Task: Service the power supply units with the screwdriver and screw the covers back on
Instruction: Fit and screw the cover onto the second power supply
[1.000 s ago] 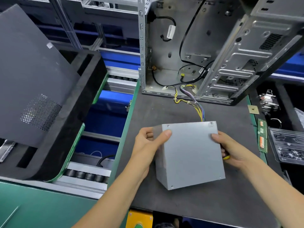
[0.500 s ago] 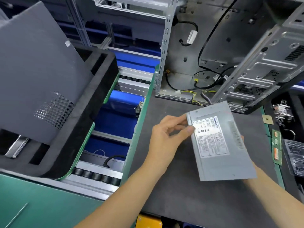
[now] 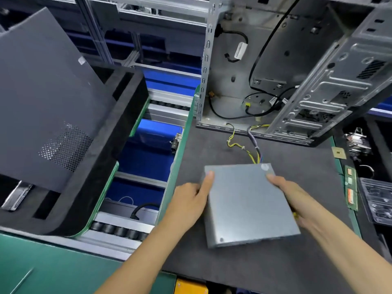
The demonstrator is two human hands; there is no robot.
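Note:
The grey metal power supply unit (image 3: 244, 204) lies plain face up, slightly tilted, over the dark mat (image 3: 212, 145). My left hand (image 3: 188, 200) grips its left edge with the thumb on the top corner. My right hand (image 3: 297, 196) holds the right edge, thumb on top, fingers hidden underneath. A small bit of yellow (image 3: 294, 215) shows under my right hand; what it is cannot be told. The unit's yellow and grey cables (image 3: 254, 153) run from its far edge into the open computer case (image 3: 233, 81).
A dark side panel (image 3: 42, 92) leans in a black foam tray (image 3: 118, 132) at the left. Conveyor rollers (image 3: 118, 230) lie between tray and mat. At the right are a chip (image 3: 338, 153), memory sticks (image 3: 352, 196), a heatsink (image 3: 358, 143) and a plastic tray (image 3: 379, 200).
The unit has been turned over from label side up to a plain face up and brought lower and nearer. Both hands have shifted to its side edges.

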